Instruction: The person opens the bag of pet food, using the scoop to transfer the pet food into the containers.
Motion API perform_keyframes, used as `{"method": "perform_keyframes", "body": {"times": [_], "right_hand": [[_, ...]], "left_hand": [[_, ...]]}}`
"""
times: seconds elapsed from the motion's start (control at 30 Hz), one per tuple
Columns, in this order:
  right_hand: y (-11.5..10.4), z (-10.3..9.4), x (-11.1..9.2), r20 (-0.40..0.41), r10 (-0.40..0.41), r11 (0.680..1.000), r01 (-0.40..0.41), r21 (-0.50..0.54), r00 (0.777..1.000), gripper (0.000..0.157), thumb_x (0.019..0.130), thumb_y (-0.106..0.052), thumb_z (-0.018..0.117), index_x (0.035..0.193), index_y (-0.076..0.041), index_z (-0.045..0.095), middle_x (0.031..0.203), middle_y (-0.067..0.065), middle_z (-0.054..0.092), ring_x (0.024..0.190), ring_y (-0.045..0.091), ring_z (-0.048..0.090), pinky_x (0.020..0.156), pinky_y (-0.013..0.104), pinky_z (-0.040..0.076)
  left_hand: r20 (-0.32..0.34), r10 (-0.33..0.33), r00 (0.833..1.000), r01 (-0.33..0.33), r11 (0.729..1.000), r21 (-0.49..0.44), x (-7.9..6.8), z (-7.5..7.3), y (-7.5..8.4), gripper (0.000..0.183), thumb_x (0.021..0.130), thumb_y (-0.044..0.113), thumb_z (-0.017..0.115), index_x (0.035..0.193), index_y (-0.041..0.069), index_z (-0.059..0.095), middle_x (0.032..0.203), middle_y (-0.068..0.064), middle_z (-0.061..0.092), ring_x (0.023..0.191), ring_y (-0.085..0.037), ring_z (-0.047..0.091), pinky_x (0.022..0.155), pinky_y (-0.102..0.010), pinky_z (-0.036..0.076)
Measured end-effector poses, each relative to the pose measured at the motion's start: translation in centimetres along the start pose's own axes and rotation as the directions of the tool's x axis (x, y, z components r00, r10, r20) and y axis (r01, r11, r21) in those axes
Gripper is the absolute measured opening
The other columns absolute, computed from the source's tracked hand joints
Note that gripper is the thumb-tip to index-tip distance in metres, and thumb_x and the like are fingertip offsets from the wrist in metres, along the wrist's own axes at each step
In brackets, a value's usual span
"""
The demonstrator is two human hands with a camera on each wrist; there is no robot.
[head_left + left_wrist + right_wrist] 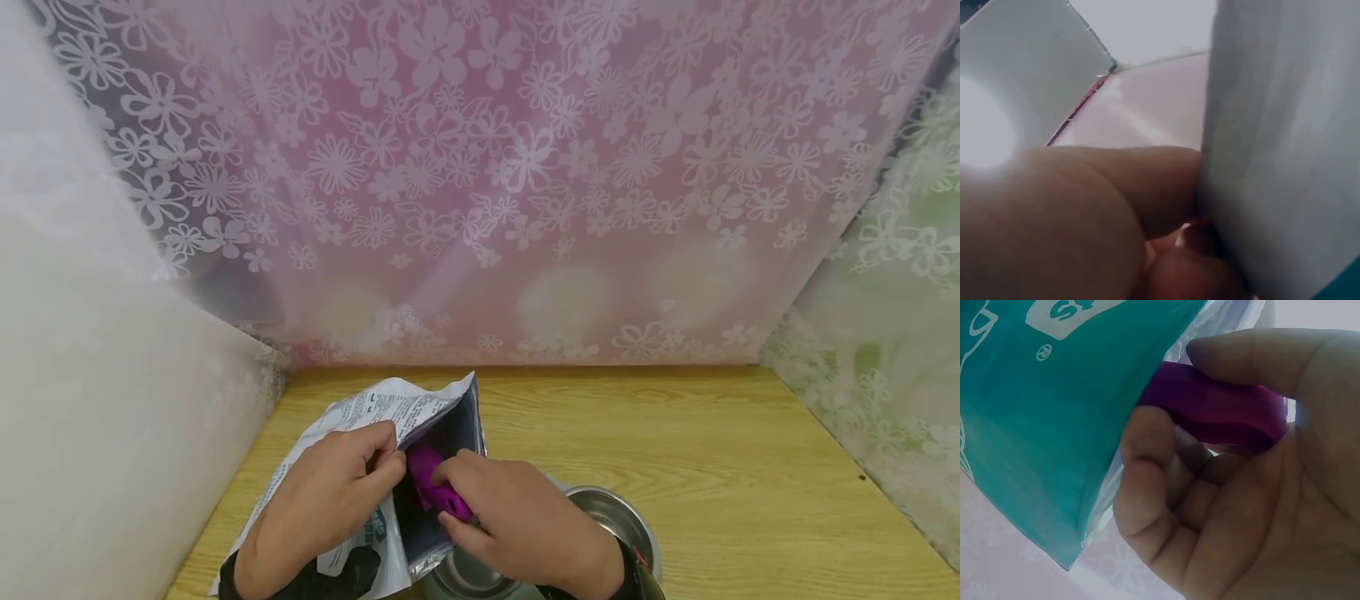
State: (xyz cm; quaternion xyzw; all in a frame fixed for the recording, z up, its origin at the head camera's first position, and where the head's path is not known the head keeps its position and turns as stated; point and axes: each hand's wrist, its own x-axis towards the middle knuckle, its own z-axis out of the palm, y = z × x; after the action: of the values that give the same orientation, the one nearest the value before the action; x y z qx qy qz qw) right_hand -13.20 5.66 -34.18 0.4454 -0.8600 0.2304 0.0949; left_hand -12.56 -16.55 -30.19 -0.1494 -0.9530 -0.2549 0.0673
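Observation:
A tall foil-lined bag (375,408) leans at the front left of the table, its mouth gaping to the right. Its white printed side shows in the head view, its teal side in the right wrist view. My left hand (330,483) pinches the near edge of the mouth between thumb and curled fingers. My right hand (525,517) grips the handle of a purple plastic scoop (450,502) at the opening. The scoop's far end reaches inside the bag, and the right wrist view shows the bag's edge covering it. The bag's contents are mostly hidden in shadow.
A steel bowl (622,512) stands to the right, partly behind the right wrist. Another steel bowl (468,575) lies below the bag's mouth. The wooden table (675,425) is bordered by a flowered pink curtain (525,208) behind and pale sheets on both sides.

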Motion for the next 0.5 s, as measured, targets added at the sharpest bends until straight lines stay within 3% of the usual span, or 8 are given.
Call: {"method": "perform_keyframes", "body": {"times": [0.33, 0.5], "right_hand": [[-0.11, -0.12, -0.12, -0.004, -0.014, 1.0, 0.014, -0.003, 1.0, 0.022, 0.094, -0.028, 0.058, 0.113, -0.017, 0.053, 0.088, -0.012, 0.043, 0.065, -0.001, 0.043, 0.057, 0.01, 0.035], [-0.03, -0.28, -0.22, 0.011, 0.003, 1.0, -0.003, 0.026, 1.0, 0.029, 0.096, -0.029, 0.057, 0.121, -0.017, 0.052, 0.096, -0.012, 0.049, 0.07, -0.002, 0.048, 0.062, 0.011, 0.039]], "left_hand": [[0.023, -0.003, 1.0, 0.003, 1.0, -0.009, 0.05, 0.08, 0.06, 0.027, 0.092, 0.022, 0.054, 0.067, 0.026, 0.044, 0.053, 0.012, 0.033, 0.045, -0.006, 0.035, 0.045, -0.022, 0.028], [0.024, -0.008, 1.0, 0.008, 1.0, -0.016, 0.01, 0.13, 0.06, 0.027, 0.092, 0.021, 0.054, 0.067, 0.025, 0.044, 0.053, 0.011, 0.033, 0.045, -0.006, 0.034, 0.044, -0.022, 0.028]]}}
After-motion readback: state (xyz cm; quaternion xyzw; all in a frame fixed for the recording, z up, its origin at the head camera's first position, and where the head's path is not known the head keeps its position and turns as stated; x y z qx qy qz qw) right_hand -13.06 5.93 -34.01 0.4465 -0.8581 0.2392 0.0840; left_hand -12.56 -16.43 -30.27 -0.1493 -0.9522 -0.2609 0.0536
